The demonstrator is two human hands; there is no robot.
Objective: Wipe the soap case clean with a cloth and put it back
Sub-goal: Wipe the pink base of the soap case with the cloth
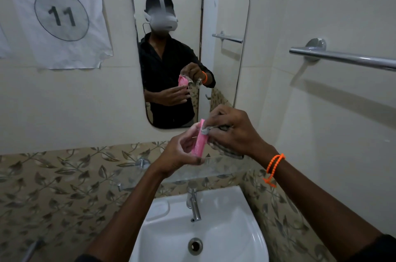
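A pink soap case (200,141) is held on edge in front of the mirror, above the sink. My left hand (182,152) grips it from the left and below, fingers curled round its lower part. My right hand (231,131) holds a grey patterned cloth (225,150) bunched in its fingers and presses it against the case's right side near the top. Part of the cloth hangs below my right hand. An orange bead band is on my right wrist.
A white sink (246,214) with a chrome tap (194,203) lies below my hands. A glass shelf (214,172) on chrome brackets runs under the mirror (225,4). A chrome towel bar (342,58) sticks out on the right wall. A paper sign hangs upper left.
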